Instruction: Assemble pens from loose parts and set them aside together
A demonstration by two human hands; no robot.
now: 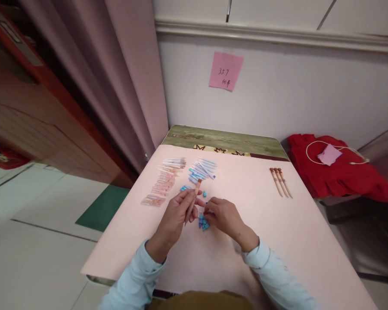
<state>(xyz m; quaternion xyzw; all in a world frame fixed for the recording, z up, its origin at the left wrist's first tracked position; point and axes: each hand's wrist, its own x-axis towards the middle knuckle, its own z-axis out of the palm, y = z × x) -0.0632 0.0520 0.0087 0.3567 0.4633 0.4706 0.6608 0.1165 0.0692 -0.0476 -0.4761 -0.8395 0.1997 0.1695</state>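
Observation:
My left hand (177, 211) is closed around a slim beige pen (197, 186) with a brown end, tilted with that end up and away from me. My right hand (224, 217) is beside it, its fingertips pinched together close to the left fingers; what they hold, if anything, is hidden. Partly under the right fingers is a small heap of blue caps (203, 222). A single turquoise cap (204, 193) lies just beyond the hands. Farther off are several slender light-blue pens (207, 165), and pinkish clear pen pieces (163, 185) lie in a column to the left.
Three beige pens with brown ends (280, 183) lie together on the right of the pink-covered table (252, 232). A stool with a red cloth (303, 155), a white cable and pink paper stands beyond the right edge. A wall with a pink note (226, 71) is behind; a curtain (129, 64) hangs left.

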